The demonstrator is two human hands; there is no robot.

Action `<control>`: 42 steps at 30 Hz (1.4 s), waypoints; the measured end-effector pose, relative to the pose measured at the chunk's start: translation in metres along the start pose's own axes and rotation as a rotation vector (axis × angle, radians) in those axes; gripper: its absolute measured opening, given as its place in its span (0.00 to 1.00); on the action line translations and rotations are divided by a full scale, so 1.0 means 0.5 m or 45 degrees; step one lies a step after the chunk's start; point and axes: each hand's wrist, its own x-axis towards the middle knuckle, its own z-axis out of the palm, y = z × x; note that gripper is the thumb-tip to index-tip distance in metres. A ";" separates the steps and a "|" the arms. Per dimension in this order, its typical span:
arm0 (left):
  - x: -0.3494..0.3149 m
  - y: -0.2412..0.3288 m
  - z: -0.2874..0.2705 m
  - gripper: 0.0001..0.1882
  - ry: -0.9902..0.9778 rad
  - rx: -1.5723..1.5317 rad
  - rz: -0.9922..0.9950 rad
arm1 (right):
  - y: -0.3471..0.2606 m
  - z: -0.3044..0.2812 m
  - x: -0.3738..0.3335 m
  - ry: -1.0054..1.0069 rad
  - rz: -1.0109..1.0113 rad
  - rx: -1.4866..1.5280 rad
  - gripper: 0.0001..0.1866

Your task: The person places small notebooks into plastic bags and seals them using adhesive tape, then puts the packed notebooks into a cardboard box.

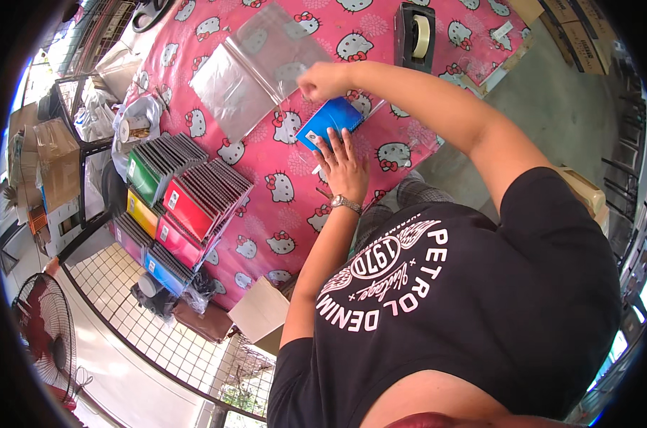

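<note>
A blue notebook (332,118) lies on the table under a pink cartoon-cat cloth (266,242). My left hand (343,165), a watch on its wrist, rests flat on the notebook's near end with the fingers spread. My right hand (322,80) is just beyond the notebook. Its fingers pinch the edge of a clear plastic sleeve (256,68) that lies spread on the cloth to the left. The sleeve's opening seems to meet the notebook's far end, though my right hand hides the join.
Stacks of green, red, yellow, pink and blue notebooks (181,203) stand at the table's left edge. A black tape dispenser (415,36) sits at the far side. A cardboard box (259,310) is below the table, a fan (45,335) at lower left, cartons (580,36) at upper right.
</note>
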 end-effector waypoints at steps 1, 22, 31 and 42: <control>0.000 -0.002 0.001 0.45 -0.007 -0.038 -0.024 | 0.009 0.027 0.036 0.232 -0.019 -0.118 0.13; 0.139 -0.097 -0.101 0.23 0.520 0.297 0.036 | -0.070 0.215 -0.138 1.073 -0.163 -0.871 0.21; 0.034 -0.137 -0.192 0.16 0.093 0.255 0.231 | -0.039 0.261 -0.145 1.197 -0.146 -0.867 0.13; 0.134 -0.107 -0.057 0.13 0.231 0.019 0.152 | -0.110 0.333 -0.266 1.086 0.062 -0.676 0.23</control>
